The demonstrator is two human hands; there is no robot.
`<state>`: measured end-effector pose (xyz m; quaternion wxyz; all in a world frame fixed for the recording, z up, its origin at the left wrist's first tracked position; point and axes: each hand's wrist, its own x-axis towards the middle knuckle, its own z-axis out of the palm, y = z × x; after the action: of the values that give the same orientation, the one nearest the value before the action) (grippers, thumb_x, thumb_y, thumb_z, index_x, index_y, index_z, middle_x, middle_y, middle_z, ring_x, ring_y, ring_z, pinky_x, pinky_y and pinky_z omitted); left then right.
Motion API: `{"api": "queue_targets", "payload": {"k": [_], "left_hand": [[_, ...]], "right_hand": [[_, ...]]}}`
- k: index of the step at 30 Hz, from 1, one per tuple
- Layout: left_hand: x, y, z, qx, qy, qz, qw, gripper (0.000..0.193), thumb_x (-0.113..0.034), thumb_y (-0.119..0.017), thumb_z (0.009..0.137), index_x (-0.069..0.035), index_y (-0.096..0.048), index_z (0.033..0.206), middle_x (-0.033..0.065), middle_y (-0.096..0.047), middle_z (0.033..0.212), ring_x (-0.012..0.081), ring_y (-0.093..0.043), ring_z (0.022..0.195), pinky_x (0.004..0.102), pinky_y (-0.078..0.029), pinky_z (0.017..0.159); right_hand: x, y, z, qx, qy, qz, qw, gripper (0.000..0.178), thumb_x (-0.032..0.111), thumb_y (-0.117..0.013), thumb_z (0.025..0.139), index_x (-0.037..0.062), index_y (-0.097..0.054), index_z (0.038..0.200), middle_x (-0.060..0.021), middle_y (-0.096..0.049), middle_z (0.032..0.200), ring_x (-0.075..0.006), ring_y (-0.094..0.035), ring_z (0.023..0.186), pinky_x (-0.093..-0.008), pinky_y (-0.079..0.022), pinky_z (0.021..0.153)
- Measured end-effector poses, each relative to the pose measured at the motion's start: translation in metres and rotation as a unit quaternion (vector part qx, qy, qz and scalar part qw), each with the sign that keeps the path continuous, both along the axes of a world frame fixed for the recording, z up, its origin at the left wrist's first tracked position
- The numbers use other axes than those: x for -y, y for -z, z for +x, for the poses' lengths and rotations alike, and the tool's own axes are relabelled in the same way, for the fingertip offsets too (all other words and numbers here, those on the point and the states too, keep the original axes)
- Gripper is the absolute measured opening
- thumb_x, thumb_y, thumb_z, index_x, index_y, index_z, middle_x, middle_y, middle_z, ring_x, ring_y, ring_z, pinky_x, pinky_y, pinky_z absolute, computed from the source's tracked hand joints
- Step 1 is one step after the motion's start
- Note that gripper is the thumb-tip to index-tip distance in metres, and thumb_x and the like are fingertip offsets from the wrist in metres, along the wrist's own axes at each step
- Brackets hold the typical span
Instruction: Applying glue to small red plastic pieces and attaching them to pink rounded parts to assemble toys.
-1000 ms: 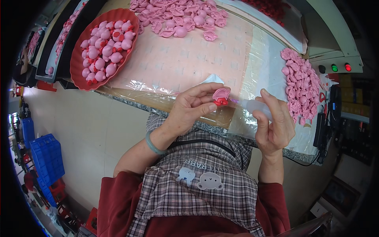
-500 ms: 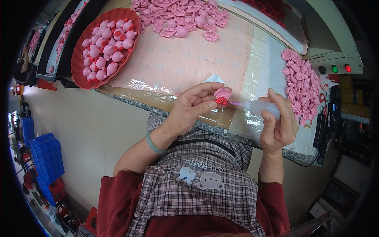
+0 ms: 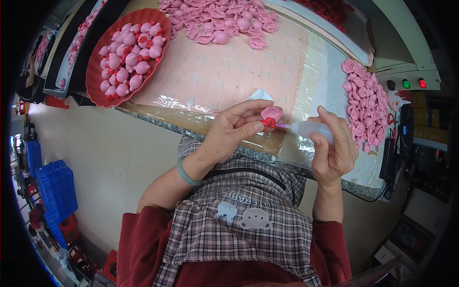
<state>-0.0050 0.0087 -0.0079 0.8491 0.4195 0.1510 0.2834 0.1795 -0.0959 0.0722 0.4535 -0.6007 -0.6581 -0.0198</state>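
Note:
Between the thumb and fingers of my left hand (image 3: pixel 233 125) is a small plastic figure part (image 3: pixel 271 115), a pink hollow shell joined to a red piece. My right hand (image 3: pixel 336 146) is wrapped round a translucent squeeze bottle (image 3: pixel 313 130), held nearly level. Its thin purple nozzle tip (image 3: pixel 281 126) meets the red piece, or comes very close to it; which of these I cannot tell. Both hands are above the front edge of the worktable. Behind my left fingers lies a white scrap of paper or cloth (image 3: pixel 259 95).
A red fluted bowl (image 3: pixel 91 81) of pink and red figures stands at the table's left. Pink shells (image 3: pixel 215 19) lie heaped at the back, with another pile (image 3: pixel 367 105) on the right. Beyond that are a machine frame with green and red lights (image 3: pixel 414 83) and a cable.
My right hand and the squeeze bottle have shifted slightly left, bringing the nozzle further over the red piece. The part in my left hand has tilted a little.

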Motion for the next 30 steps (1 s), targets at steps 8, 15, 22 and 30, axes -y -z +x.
{"api": "queue_targets", "payload": {"k": [8,15,22,30], "left_hand": [[-0.001,0.001,0.001,0.002,0.007,0.002,1.0,0.046,-0.007,-0.061,0.094,0.004,-0.047,0.137,0.0188,-0.059,0.13,0.0278,-0.061,0.118,0.0396,-0.051,0.1],[0.0,-0.001,0.001,-0.001,0.003,0.0,1.0,0.046,-0.007,-0.061,0.094,0.004,-0.048,0.137,0.0189,-0.059,0.13,0.0278,-0.06,0.119,0.0396,-0.051,0.1],[-0.001,-0.001,0.0,0.016,0.003,0.005,1.0,0.045,-0.007,-0.06,0.095,0.003,-0.048,0.136,0.0197,-0.058,0.13,0.0294,-0.061,0.117,0.0391,-0.052,0.099],[0.0,-0.002,0.002,0.016,0.004,0.003,1.0,0.044,-0.006,-0.06,0.095,0.003,-0.048,0.136,0.0202,-0.06,0.128,0.0334,-0.063,0.113,0.0383,-0.052,0.098]], "right_hand": [[0.0,-0.003,0.0,0.013,0.003,-0.007,1.0,0.04,0.01,-0.075,0.081,-0.005,-0.064,0.116,-0.0151,-0.068,0.087,-0.024,-0.063,0.069,-0.0303,-0.049,0.057],[-0.001,-0.002,0.0,0.008,-0.001,-0.003,1.0,0.038,0.011,-0.074,0.083,-0.0046,-0.064,0.116,-0.0157,-0.068,0.087,-0.0242,-0.064,0.069,-0.0293,-0.05,0.059],[0.0,0.008,0.008,-0.231,0.03,-0.024,0.972,0.036,0.022,-0.066,0.094,-0.0035,-0.06,0.117,-0.0126,-0.066,0.091,-0.0156,-0.061,0.073,-0.0255,-0.049,0.064],[-0.037,0.034,0.028,-0.361,-0.02,-0.048,0.931,0.033,-0.002,-0.068,0.084,-0.0003,-0.057,0.115,-0.0096,-0.056,0.115,-0.0151,-0.056,0.099,-0.0293,-0.051,0.079]]}}
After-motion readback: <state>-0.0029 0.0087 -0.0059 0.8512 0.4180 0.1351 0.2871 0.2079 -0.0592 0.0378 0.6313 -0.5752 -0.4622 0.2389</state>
